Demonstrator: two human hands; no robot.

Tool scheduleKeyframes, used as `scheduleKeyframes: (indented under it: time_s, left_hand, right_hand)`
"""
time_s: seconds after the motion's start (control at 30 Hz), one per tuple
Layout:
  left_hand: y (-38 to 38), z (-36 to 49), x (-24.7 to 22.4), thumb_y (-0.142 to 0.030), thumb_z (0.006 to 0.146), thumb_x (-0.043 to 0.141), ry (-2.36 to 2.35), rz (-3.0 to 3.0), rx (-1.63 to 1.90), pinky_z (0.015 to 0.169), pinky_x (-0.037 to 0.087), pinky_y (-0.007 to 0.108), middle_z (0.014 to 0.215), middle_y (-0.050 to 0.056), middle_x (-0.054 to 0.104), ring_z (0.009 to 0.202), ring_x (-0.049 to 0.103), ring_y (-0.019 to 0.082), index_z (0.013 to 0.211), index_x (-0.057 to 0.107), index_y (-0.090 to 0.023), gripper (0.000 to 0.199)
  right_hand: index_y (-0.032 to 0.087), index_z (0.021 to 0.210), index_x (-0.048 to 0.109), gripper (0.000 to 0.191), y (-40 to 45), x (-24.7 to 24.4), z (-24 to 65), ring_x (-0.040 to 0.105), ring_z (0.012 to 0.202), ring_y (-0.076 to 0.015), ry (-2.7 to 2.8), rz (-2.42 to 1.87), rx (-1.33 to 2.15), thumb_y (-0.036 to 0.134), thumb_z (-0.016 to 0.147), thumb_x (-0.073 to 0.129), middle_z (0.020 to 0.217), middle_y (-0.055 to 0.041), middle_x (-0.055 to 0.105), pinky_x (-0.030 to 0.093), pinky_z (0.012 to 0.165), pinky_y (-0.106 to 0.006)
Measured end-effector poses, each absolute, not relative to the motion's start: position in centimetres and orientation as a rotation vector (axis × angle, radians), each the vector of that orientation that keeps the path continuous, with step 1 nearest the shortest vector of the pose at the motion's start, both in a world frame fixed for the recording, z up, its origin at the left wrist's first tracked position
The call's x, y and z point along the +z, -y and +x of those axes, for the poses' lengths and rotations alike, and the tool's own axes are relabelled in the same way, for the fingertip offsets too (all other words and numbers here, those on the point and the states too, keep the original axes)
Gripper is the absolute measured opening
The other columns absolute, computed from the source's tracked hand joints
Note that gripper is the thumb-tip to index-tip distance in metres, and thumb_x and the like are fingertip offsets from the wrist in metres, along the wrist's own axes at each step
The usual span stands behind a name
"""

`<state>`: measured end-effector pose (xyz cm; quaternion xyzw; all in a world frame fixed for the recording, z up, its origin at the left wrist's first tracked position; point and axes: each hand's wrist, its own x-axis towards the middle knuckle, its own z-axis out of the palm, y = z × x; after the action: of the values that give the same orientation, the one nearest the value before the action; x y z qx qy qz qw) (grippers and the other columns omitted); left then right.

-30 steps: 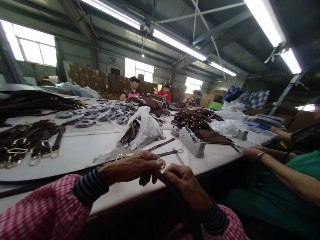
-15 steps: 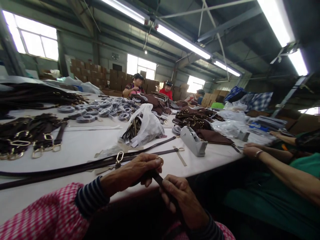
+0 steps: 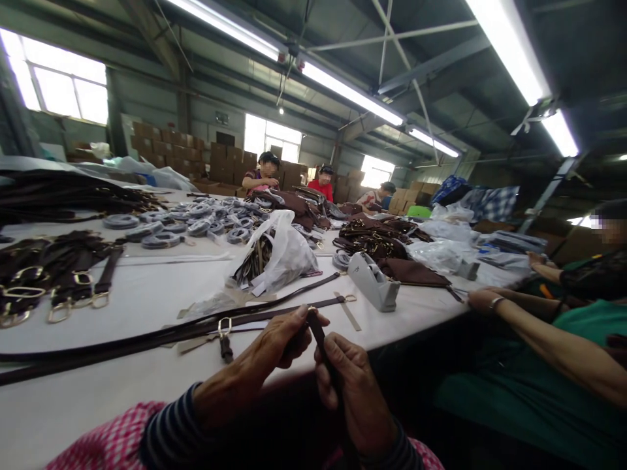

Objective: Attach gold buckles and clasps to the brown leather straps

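My left hand (image 3: 274, 343) pinches the end of a dark brown strap (image 3: 317, 329), where a bit of metal shows at the fingertips. Lower on the same strap, my right hand (image 3: 350, 378) is closed, with the thumb lying along it. The strap hangs down from there into shadow. Just beyond my hands, long dark straps (image 3: 171, 333) lie across the white table (image 3: 161, 281), with a gold oval ring (image 3: 225, 326) on a short piece beside my left hand. A grey tape dispenser (image 3: 375, 284) stands beyond my right hand.
A white plastic bag (image 3: 294, 251) of strips stands mid-table. Buckled straps (image 3: 81, 267) lie at the left, coiled grey bundles (image 3: 161, 239) behind, and brown bags (image 3: 411, 271) at the right. A person in green (image 3: 539, 385) sits at the right; several people sit across.
My left hand has turned at the strap's end, and the ring it held is now mostly hidden. The strap between my hands stands more upright. The whole view has shifted slightly.
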<state>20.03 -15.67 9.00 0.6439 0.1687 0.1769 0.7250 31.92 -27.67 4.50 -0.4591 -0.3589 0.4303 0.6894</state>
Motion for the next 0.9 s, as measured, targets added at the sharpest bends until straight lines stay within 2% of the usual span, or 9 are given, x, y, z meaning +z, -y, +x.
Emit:
scheduleKeyframes:
  time_s: [0.2, 0.3, 0.4, 0.47, 0.53, 0.63, 0.73, 0.83, 0.9]
  left_hand:
    - [16.3, 21.3, 7.5, -0.043, 0.085, 0.073, -0.196, 1.294, 0.499, 0.055, 0.027, 0.023, 0.076, -0.002, 0.051, 0.062, 0.038, 0.009, 0.113, 0.071, -0.02, 0.036]
    - [16.3, 22.0, 7.6, -0.039, 0.079, 0.078, -0.184, 1.201, 0.488, 0.051, 0.026, 0.022, 0.07, -0.002, 0.05, 0.058, 0.04, 0.009, 0.111, 0.07, -0.018, 0.038]
    - [16.5, 22.3, 8.1, -0.035, 0.077, 0.078, -0.21, 1.25, 0.481, 0.048, 0.026, 0.022, 0.066, -0.003, 0.053, 0.052, 0.039, 0.008, 0.106, 0.07, -0.017, 0.035]
    - [16.8, 22.5, 8.3, -0.027, 0.076, 0.074, -0.232, 1.32, 0.484, 0.048, 0.029, 0.021, 0.065, -0.003, 0.055, 0.049, 0.038, 0.007, 0.101, 0.071, -0.016, 0.028]
    - [17.1, 22.7, 8.3, -0.018, 0.072, 0.07, -0.252, 1.383, 0.492, 0.048, 0.033, 0.021, 0.062, -0.002, 0.056, 0.048, 0.041, 0.007, 0.089, 0.073, -0.013, 0.019]
    - [17.5, 23.3, 8.2, -0.015, 0.069, 0.066, -0.272, 1.392, 0.506, 0.047, 0.037, 0.021, 0.056, -0.002, 0.055, 0.047, 0.045, 0.009, 0.075, 0.07, -0.012, 0.008]
    - [18.0, 23.8, 8.3, -0.03, 0.077, 0.072, -0.31, 1.306, 0.421, 0.042, 0.033, 0.021, 0.052, -0.003, 0.056, 0.041, 0.045, 0.009, 0.088, 0.067, -0.014, 0.02]
    - [18.5, 24.0, 8.2, -0.044, 0.077, 0.077, -0.318, 1.256, 0.238, 0.038, 0.029, 0.02, 0.048, -0.006, 0.054, 0.035, 0.04, 0.008, 0.093, 0.063, -0.017, 0.034]
    - [18.6, 24.0, 7.9, -0.045, 0.077, 0.076, -0.27, 1.26, 0.15, 0.037, 0.028, 0.019, 0.047, -0.005, 0.053, 0.035, 0.039, 0.007, 0.081, 0.06, -0.017, 0.032]
  right_hand:
    - [0.018, 0.102, 0.061, 0.034, 26.7, 5.5, 31.7, 0.025, 0.037, -0.0045, 0.827, -1.04, 0.79, 0.051, 0.099, 0.06, 0.048, 0.0091, 0.044, 0.016, 0.037, -0.018]
    - [0.023, 0.127, 0.054, 0.039, 26.8, 5.9, 31.9, 0.039, 0.046, -0.0085, 0.839, -1.118, 0.577, 0.053, 0.101, 0.054, 0.063, 0.0051, 0.055, 0.03, 0.042, -0.018]
    - [0.026, 0.135, 0.054, 0.043, 26.9, 6.3, 32.5, 0.059, 0.076, -0.0171, 1.055, -1.221, 0.343, 0.051, 0.101, 0.054, 0.097, -0.0045, 0.066, 0.052, 0.069, -0.029]
    - [0.025, 0.128, 0.062, 0.037, 26.9, 6.8, 32.9, 0.062, 0.099, -0.0233, 1.202, -1.287, 0.241, 0.045, 0.097, 0.061, 0.111, -0.0066, 0.064, 0.052, 0.089, -0.036]
    - [0.025, 0.118, 0.069, 0.026, 26.8, 7.6, 33.3, 0.06, 0.109, -0.0248, 1.284, -1.315, 0.214, 0.038, 0.096, 0.064, 0.113, -0.006, 0.063, 0.049, 0.095, -0.036]
    - [0.025, 0.109, 0.075, 0.02, 26.6, 9.0, 33.8, 0.062, 0.102, -0.0216, 1.354, -1.309, 0.242, 0.03, 0.099, 0.058, 0.105, -0.0042, 0.065, 0.049, 0.091, -0.033]
    - [0.024, 0.092, 0.08, 0.02, 26.6, 10.7, 34.9, 0.06, 0.1, -0.0212, 1.328, -1.296, 0.217, 0.029, 0.098, 0.061, 0.098, -0.0035, 0.067, 0.046, 0.093, -0.033]
    - [0.022, 0.086, 0.08, 0.022, 26.5, 12.0, 36.8, 0.055, 0.076, -0.0156, 1.13, -1.221, 0.307, 0.037, 0.094, 0.067, 0.089, -0.0027, 0.064, 0.045, 0.066, -0.027]
    - [0.02, 0.091, 0.079, 0.026, 26.4, 12.2, 38.2, 0.044, 0.059, -0.0104, 0.943, -1.132, 0.436, 0.045, 0.092, 0.07, 0.08, -0.0011, 0.059, 0.031, 0.047, -0.022]
